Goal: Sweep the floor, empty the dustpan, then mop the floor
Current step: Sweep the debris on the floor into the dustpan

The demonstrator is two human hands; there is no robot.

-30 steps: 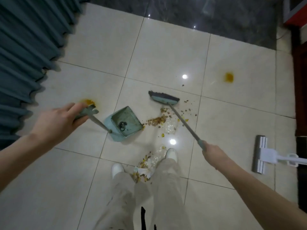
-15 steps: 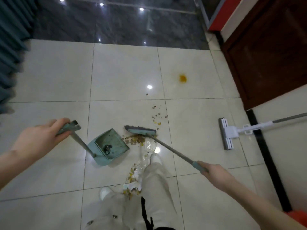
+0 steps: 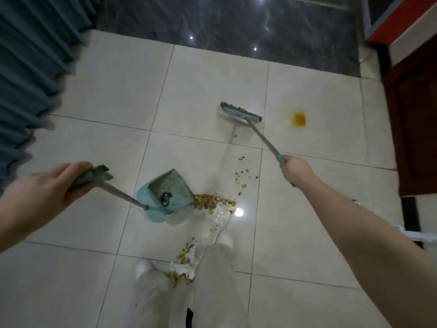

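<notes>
At the bottom of the view the person's pale trouser legs and white shoes (image 3: 224, 240) stand on the cream tiled floor (image 3: 113, 91), with a crumpled wrapper (image 3: 183, 272) and yellow-brown crumbs lying between the feet. A clear plastic scrap (image 3: 221, 215) lies just ahead of the right shoe.

The left hand (image 3: 45, 192) is closed around the grip of the dustpan handle, its fingers (image 3: 78, 165) wrapped over the top. The handle slopes down and away to the teal dustpan (image 3: 165, 195), which rests on the floor with its mouth facing a pile of debris (image 3: 210, 201) that touches its front lip. A small dark object sits inside the pan. More crumbs are scattered just beyond the pile.

The right hand (image 3: 295, 170) is clenched around the end of the broom's pole. The broom (image 3: 240, 112) head is well ahead of the debris, near an orange stain (image 3: 299, 119) on the tile.

At the right edge part of a white mop (image 3: 248, 235) shows behind the forearm. Blue curtains (image 3: 30, 67) hang at the left, and a dark marble strip (image 3: 224, 24) lies farthest off.
</notes>
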